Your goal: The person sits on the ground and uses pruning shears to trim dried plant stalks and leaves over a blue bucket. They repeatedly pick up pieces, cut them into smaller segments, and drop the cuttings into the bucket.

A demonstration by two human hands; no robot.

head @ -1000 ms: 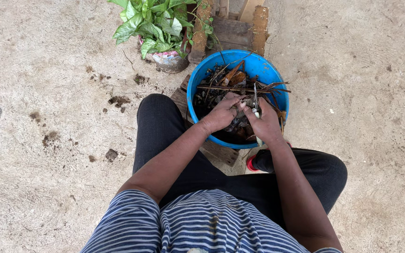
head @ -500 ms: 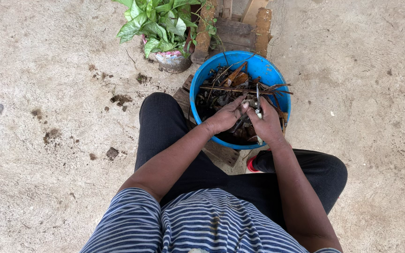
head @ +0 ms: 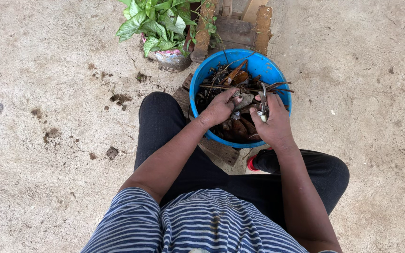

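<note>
A round blue bucket stands on the ground between my knees, filled with dry brown leaves and thin twigs. Both hands are over its near half. My right hand is closed around a small metal hand tool, likely pruning shears, with its tip pointing up. My left hand pinches a greyish dry leaf lying among the debris, just left of the tool. The two hands are almost touching.
A leafy green plant in a small pot stands beyond the bucket at the upper left. Weathered wooden planks lie behind the bucket. Small clumps of soil dot the concrete floor on the left. My dark trousers flank the bucket.
The hands have stayed over the bucket with only slight finger movement. The view has shifted a little, so the bucket sits slightly lower in the picture.
</note>
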